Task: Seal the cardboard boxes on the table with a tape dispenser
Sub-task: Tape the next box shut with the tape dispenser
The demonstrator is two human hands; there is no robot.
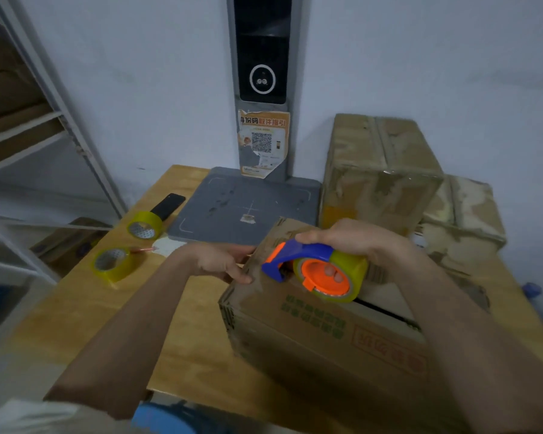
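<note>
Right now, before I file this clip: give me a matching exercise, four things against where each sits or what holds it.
Things:
1. tape dispenser
2. black phone
3. near cardboard box
4. two spare tape rolls

Places:
A. left part of the table
B. steadied at its far left corner by the left hand
C. beside the grey scanner base
D. gripped by the right hand

Pairs: 1-D, 2-C, 3-B, 4-A

We see a parcel pickup room, a scanner stand with QR poster and grey plate, taped boxes, tape rolls, metal shelving with cartons.
</note>
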